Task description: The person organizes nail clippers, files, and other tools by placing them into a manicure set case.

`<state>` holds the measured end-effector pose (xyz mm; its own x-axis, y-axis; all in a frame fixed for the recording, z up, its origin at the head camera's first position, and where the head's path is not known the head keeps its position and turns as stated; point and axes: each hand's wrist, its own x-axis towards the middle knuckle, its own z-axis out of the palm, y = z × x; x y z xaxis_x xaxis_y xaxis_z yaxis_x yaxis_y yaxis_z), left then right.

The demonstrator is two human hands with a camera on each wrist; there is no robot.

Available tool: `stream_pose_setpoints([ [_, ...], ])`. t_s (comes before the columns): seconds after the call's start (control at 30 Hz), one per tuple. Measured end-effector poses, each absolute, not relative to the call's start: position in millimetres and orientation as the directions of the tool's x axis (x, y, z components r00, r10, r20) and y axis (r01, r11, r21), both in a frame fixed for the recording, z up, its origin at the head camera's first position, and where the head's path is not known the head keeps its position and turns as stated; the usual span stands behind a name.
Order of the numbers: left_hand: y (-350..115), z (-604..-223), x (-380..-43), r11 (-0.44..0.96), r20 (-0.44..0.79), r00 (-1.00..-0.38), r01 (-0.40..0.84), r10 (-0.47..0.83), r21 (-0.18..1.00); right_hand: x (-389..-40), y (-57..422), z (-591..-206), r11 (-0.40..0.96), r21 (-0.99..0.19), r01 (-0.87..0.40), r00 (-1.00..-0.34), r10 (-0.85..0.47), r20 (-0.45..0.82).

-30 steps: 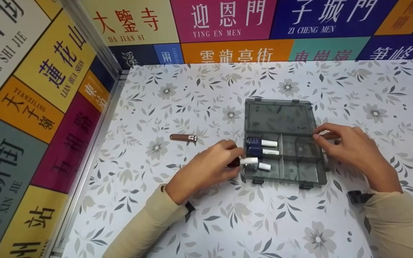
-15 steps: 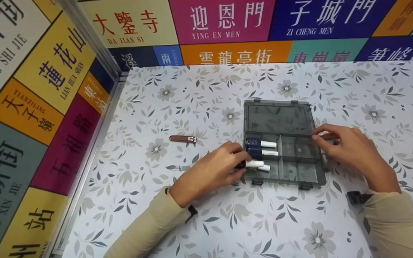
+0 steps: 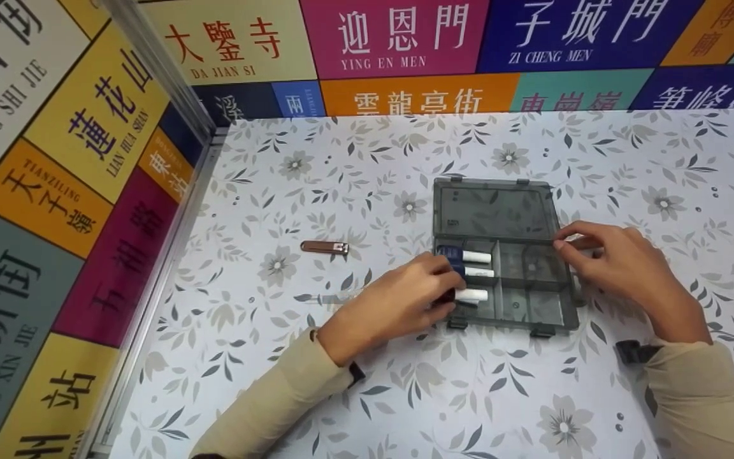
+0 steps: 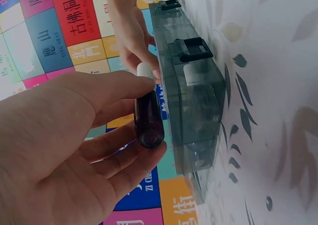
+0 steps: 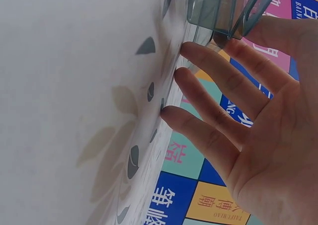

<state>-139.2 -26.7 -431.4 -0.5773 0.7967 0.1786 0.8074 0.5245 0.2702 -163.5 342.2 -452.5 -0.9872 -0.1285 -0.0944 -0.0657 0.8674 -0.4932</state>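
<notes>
Compared with a second ago, the left hand, thumb and fingertips pinching a dark red bottle, has moved rightward from the left edge of the grey translucent box to over its near-left compartment, while the right hand remains at the box's right edge, pinching it between thumb and forefinger, its other fingers loosely spread. The left hand now covers part of the two dark blue bottles and nearly all of the other bottle in that near compartment; on the tabletop, a slim item runs half-hidden behind the left wrist, too indistinct to identify.
</notes>
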Motion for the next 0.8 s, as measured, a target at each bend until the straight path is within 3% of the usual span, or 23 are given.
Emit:
stream_pose_setpoints([
  [0.8,-16.8,-437.0,-137.1,0.511,0.121,-0.555,0.817,0.823,0.267,-163.5,341.1,-451.7,0.870,-0.490,-0.050,-0.986,-0.123,-0.117],
])
